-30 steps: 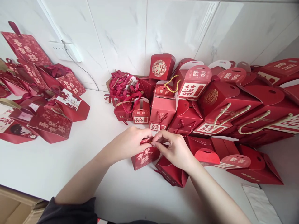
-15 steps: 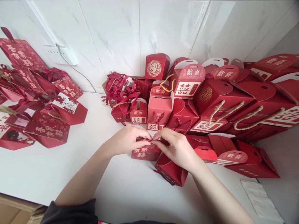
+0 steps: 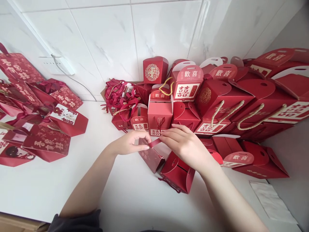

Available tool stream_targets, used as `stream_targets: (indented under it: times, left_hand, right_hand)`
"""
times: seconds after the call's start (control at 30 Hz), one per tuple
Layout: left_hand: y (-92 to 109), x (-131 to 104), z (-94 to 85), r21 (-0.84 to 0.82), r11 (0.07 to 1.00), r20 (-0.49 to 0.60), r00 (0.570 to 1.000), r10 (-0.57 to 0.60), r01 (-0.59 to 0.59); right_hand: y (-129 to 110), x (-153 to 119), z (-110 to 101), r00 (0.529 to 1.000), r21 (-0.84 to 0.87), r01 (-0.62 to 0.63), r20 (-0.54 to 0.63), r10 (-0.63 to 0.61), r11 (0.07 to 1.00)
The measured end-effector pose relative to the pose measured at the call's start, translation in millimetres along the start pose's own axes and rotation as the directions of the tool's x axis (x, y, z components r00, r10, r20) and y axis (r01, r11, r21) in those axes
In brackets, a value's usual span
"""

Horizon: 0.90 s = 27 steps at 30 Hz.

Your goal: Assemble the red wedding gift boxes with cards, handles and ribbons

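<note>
A small red gift box point(image 3: 151, 157) with a floral pattern stands slanted on the white table between my hands. A short dark red ribbon point(image 3: 155, 142) stretches across its top. My left hand point(image 3: 130, 142) is closed, thumb and forefinger pinching the ribbon at the box's upper left edge. My right hand point(image 3: 184, 146) has its fingertips closed at the ribbon's other end; its thumb is mostly hidden under the fingers. Just below my right hand, touching or nearly touching the small box, sits a red carton point(image 3: 180, 172) with a dark cord.
Many red cartons point(image 3: 224, 100) with rope handles are stacked along the tiled wall. A heap of crimson ribbons point(image 3: 120, 93) lies at the back. Ribboned gift boxes point(image 3: 47, 138) cluster on the left. A power strip point(image 3: 56, 65) with a cable and a folded white paper point(image 3: 272, 201) are at the sides.
The small box has turned so that its printed front faces away more. My hands have moved apart slightly, and the ribbon now shows stretched between them. The view has shifted a little.
</note>
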<state>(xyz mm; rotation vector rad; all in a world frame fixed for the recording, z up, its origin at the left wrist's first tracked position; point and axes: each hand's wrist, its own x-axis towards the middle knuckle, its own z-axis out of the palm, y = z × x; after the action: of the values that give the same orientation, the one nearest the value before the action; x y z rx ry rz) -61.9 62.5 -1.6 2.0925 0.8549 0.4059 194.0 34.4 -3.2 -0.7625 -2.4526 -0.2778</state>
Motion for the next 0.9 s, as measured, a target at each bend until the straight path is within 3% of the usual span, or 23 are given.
stream_targets:
  times: [0.07, 0.13, 0.23, 0.3, 0.37, 0.47, 0.57, 0.63, 0.73, 0.8, 0.9]
  left_hand:
    - [0.5, -1.1, -1.3, -0.02, 1.0, 0.008, 1.0, 0.006, -0.006]
    - [0.0, -1.8, -3.4, -0.015, 1.0, 0.042, 0.999, 0.019, -0.018]
    - [-1.9, -1.6, -6.4, -0.006, 1.0, 0.065, 0.997, 0.029, -0.029]
    - [-3.0, -0.8, -7.4, -0.02, 0.999, 0.073, 0.997, 0.038, -0.036]
    - [-3.4, 0.2, -7.5, -0.042, 0.999, 0.088, 0.996, 0.035, -0.031]
    - [-3.7, 1.6, -7.0, -0.073, 0.997, 0.104, 0.994, 0.023, -0.015]
    - [-5.0, 2.7, -6.7, -0.098, 0.995, 0.115, 0.993, 0.037, -0.025]
    - [-6.6, 3.1, -6.7, -0.107, 0.994, 0.118, 0.992, 0.038, -0.026]
    - [-9.7, 3.4, -6.3, -0.133, 0.991, 0.123, 0.992, 0.025, -0.008]
    - [-11.8, 3.8, -5.6, -0.165, 0.986, 0.122, 0.992, 0.027, -0.006]
    - [-15.0, 5.1, -4.2, -0.217, 0.976, 0.107, 0.993, 0.045, -0.021]
  right_hand:
    - [-1.4, 4.2, 3.5, 0.999, -0.114, -0.026, -0.031, 0.023, 0.993]
    - [-3.1, 5.8, 4.9, 0.993, -0.108, -0.118, -0.012, 0.117, 0.987]
    - [-6.1, 3.7, 2.7, 0.964, 0.147, -0.253, 0.125, 0.235, 0.956]
    - [-7.6, 2.1, -0.6, 0.945, 0.308, -0.299, 0.224, 0.236, 0.903]
    - [-8.0, 1.8, -3.2, 0.939, 0.368, -0.298, 0.281, 0.2, 0.881]
    - [-7.8, 3.4, -3.4, 0.942, 0.325, -0.234, 0.309, 0.131, 0.916]
    - [-10.7, 5.4, 1.6, 0.941, 0.26, -0.267, 0.279, 0.193, 0.928]
    - [-15.3, 6.8, 7.6, 0.914, 0.333, -0.391, 0.25, 0.32, 0.858]
    - [-23.8, 9.9, 19.1, 0.843, 0.55, -0.521, 0.212, 0.494, 0.652]
    - [-28.3, 12.5, 26.1, 0.808, 0.65, -0.537, 0.213, 0.549, 0.538]
    - [-31.6, 15.2, 31.7, 0.773, 0.696, -0.567, 0.266, 0.576, 0.44]
